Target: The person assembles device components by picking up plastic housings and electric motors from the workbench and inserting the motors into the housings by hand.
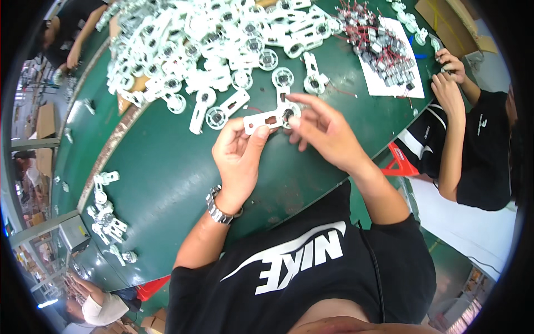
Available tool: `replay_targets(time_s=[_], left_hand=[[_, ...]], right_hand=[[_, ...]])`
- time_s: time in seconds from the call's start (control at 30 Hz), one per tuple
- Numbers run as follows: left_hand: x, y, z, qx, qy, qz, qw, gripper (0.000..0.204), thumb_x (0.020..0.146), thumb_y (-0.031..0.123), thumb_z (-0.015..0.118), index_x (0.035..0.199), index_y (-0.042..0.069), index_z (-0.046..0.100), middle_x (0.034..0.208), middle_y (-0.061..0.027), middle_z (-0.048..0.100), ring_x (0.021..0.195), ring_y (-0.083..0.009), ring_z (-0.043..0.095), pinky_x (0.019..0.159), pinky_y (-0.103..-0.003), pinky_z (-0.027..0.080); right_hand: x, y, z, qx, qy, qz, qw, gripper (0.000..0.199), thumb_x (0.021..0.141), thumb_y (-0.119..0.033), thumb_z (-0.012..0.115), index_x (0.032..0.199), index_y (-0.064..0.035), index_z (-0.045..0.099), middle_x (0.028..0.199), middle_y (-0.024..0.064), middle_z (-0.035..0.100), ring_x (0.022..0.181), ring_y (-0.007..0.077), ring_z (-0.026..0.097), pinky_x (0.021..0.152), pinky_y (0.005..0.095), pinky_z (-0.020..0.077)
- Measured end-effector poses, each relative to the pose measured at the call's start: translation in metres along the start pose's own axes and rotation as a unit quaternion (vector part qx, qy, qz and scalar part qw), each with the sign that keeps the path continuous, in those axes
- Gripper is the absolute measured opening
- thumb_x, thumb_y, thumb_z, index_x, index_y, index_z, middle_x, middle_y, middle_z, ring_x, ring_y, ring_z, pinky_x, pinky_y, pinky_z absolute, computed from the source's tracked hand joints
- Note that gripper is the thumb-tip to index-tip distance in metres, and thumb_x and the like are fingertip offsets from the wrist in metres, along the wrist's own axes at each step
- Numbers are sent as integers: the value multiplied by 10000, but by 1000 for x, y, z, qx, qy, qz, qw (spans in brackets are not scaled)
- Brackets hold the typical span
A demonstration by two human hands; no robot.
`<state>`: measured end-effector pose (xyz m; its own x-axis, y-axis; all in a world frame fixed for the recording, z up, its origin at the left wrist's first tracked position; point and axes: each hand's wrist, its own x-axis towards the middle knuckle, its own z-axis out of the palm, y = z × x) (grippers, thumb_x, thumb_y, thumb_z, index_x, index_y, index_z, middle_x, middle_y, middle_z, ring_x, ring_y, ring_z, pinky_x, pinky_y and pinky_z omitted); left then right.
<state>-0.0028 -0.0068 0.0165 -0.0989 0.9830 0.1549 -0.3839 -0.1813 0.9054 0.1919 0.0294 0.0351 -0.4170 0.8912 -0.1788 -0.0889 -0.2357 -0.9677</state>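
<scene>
A white plastic part (261,122), with a slotted flat arm and a round ring end with a dark centre, is held over the table. My left hand (239,153) pinches its flat arm between thumb and fingers. Around the ring end, my right hand (328,131) has its fingers apart and slightly blurred, the thumb close to the dark centre. Whether the thumb touches the ring is hard to see. Just beyond lies another white ring-ended part (283,79). More such parts (217,117) lie on the table past my left hand.
A large heap of white parts (211,39) covers the far side of the green table (167,161). Small motors with red wires (389,53) are piled on a white sheet (374,83) at the far right. White parts (105,217) lie at left. A person's hands (449,75) work at right.
</scene>
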Motion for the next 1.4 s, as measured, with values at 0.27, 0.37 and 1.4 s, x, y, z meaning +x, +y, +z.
replay_targets(time_s=[0.27, 0.37, 1.4], left_hand=[[86, 76, -47, 395, 124, 173, 894, 161, 1003, 104, 697, 1054, -39, 643, 1002, -87, 716, 895, -138, 706, 771, -259, 543], [144, 112, -67, 541, 145, 263, 786, 256, 983, 200, 742, 1018, -40, 659, 858, -56, 686, 759, -84, 639, 632, -241, 504], [-64, 202, -11, 293, -107, 580, 752, 170, 581, 132, 689, 646, 101, 535, 666, -24, 558, 618, -220, 572, 481, -322, 476]], right_hand=[[-12, 5, -21, -55, 16, 4, 998, 177, 1023, -181, 647, 1081, -16, 671, 891, 22, 692, 799, 84, 646, 713, 259, 528], [-16, 1, -19, -74, 11, -3, 997, 164, 1025, -167, 641, 1030, -10, 691, 853, 22, 697, 774, 81, 645, 717, 255, 528], [-18, 35, -6, -230, 133, -39, 963, 140, 1020, -141, 661, 1059, -20, 718, 778, -8, 660, 677, 39, 589, 562, 197, 449]])
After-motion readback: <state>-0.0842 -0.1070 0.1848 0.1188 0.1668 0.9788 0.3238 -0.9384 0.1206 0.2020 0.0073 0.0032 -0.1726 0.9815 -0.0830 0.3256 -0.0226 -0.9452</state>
